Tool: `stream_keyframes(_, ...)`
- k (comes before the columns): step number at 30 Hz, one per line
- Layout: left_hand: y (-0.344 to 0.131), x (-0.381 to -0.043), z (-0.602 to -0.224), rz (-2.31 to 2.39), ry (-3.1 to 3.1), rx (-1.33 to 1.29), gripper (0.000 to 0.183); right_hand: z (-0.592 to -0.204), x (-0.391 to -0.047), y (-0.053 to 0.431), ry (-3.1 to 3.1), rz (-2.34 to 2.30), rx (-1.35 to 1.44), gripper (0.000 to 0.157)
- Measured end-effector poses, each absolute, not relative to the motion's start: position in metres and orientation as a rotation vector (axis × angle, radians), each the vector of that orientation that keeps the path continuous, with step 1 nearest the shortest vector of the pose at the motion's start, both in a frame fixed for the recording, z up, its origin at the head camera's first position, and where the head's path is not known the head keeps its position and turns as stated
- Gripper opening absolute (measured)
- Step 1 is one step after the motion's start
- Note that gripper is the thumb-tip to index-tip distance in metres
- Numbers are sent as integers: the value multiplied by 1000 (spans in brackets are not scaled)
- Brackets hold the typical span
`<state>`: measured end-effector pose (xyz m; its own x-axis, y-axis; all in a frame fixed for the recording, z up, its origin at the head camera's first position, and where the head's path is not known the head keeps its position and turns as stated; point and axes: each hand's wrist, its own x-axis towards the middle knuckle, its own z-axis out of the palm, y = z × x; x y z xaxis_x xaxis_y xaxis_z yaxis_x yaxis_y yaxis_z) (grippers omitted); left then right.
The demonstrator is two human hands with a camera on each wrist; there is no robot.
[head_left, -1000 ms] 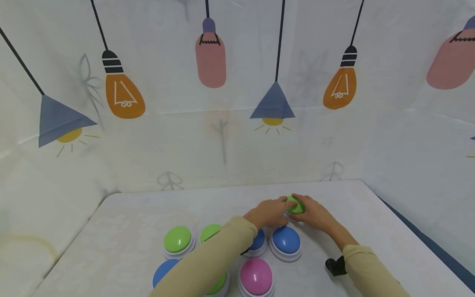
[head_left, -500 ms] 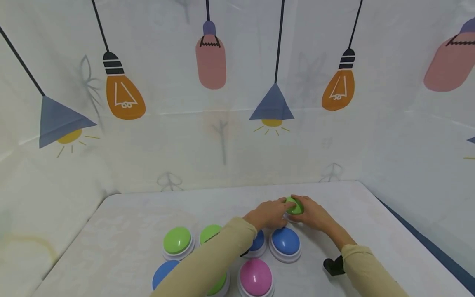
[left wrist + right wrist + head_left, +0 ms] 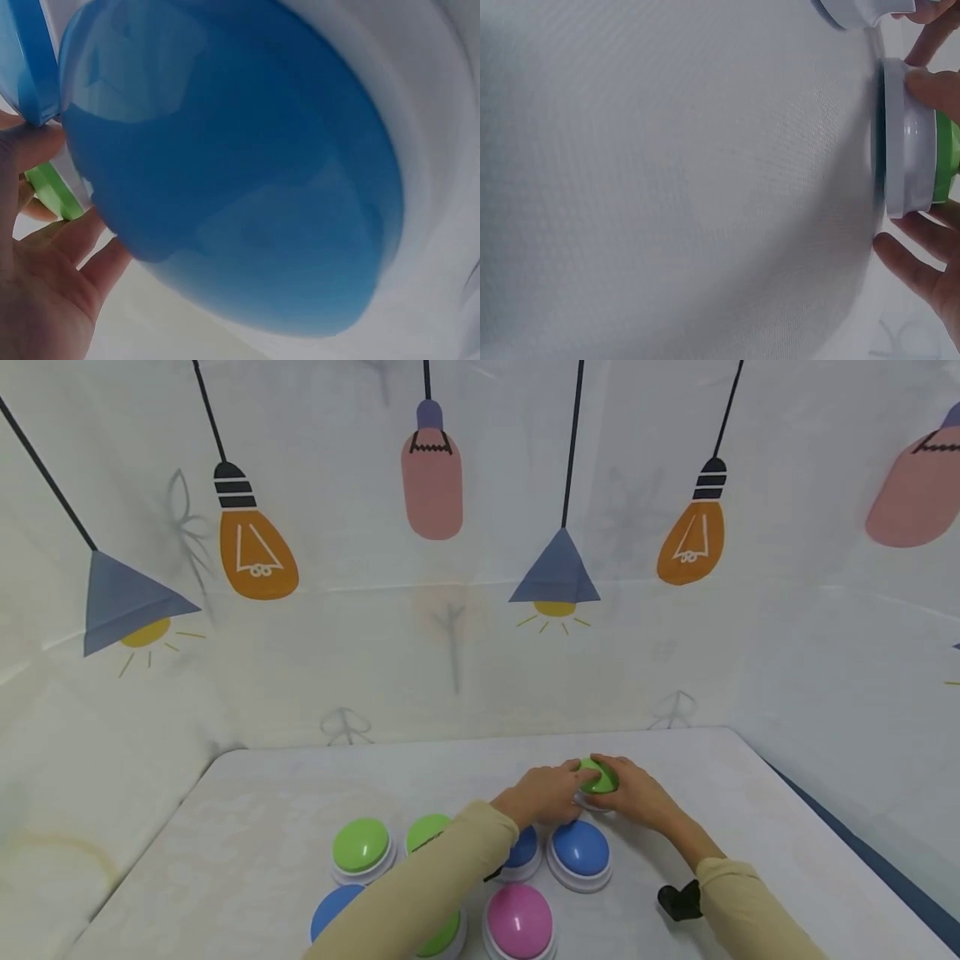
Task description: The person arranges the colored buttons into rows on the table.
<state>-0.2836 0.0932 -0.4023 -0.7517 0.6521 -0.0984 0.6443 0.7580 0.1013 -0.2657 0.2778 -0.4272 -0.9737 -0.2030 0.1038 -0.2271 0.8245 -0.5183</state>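
Note:
A green dome push button (image 3: 602, 779) on a white base stands at the back right of the table. My right hand (image 3: 636, 789) holds its base, thumb on one side and fingers on the other, as the right wrist view shows. My left hand (image 3: 542, 793) grips the same button from the left, one finger over the green dome. Near my left hand are two blue push buttons; the right-hand blue button (image 3: 581, 848) shows whole, while the other blue button (image 3: 525, 850) is partly behind my left sleeve. A blue dome (image 3: 232, 165) fills most of the left wrist view.
More push buttons stand at the front: a pink button (image 3: 519, 922), a green button (image 3: 362, 845), and others partly hidden by my left sleeve (image 3: 420, 889). A black object (image 3: 679, 900) shows beside my right sleeve. A sheet printed with lamps (image 3: 457, 643) rises behind the white table (image 3: 277, 785).
The head view has shifted slightly. Both hands stay on the green push button, and the other buttons have not moved.

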Motion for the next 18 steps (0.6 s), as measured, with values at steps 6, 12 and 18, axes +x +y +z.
stream_keyframes(6, 88, -284, -402, 102, 2863, 1118, 64, -424, -265, 278, -2903, 850, 397, 77)
stream_keyframes(12, 82, -282, -398, 93, 2903, 1221, 67, -414, -261, 278, -2856, 880, 423, 75)
stream_keyframes(18, 76, -276, -394, 21, 2951, 1304, 66, -404, -255, 276, -2823, 922, 467, 73)
